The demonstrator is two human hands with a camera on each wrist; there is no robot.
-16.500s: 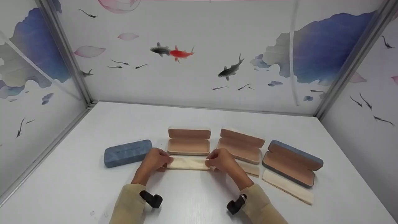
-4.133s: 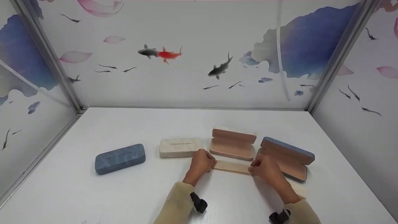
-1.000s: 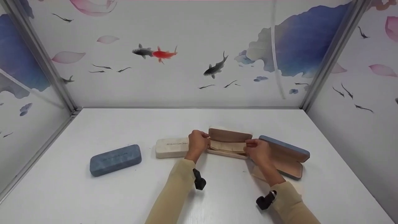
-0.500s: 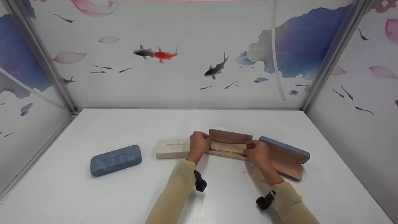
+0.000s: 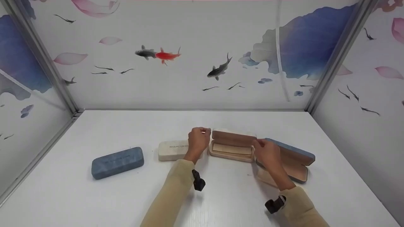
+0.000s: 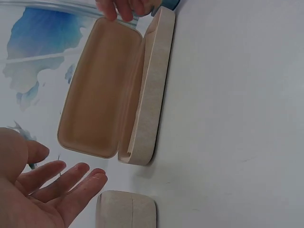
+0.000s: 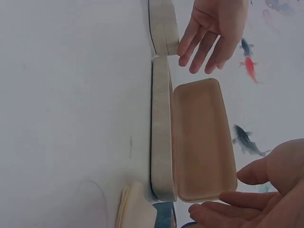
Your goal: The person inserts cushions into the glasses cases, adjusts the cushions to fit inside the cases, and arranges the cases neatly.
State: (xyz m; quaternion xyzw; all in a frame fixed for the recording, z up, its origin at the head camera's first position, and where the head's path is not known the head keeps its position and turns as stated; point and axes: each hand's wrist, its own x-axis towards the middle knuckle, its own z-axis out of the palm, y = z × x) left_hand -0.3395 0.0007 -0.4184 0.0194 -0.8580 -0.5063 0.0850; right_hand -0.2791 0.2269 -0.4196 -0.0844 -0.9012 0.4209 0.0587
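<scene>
A cream glasses case (image 5: 232, 158) stands with its lid raised, and a folded beige cloth (image 5: 233, 149) lies in its lower half. At the case's left end is my left hand (image 5: 199, 140); in the left wrist view its fingers (image 6: 78, 192) are spread and hold nothing. My right hand (image 5: 267, 154) is at the case's right end. The right wrist view has its thumb and fingers (image 7: 223, 216) right at the corner of the lid (image 7: 204, 142), with no grip round it showing. Low walls hide the cloth from both wrist views.
Left of the open case lies a closed cream glasses case (image 5: 172, 151), partly behind my left hand. A closed blue case (image 5: 117, 163) is farther left. An open blue case (image 5: 298, 168) stands on the right, with another folded cloth (image 5: 266, 177) before it, partly under my right arm.
Cloth and hands were first in front of the open case, then over it; now the cloth lies inside, released, and both hands have lifted outward. Earlier the left cream case was closed.
</scene>
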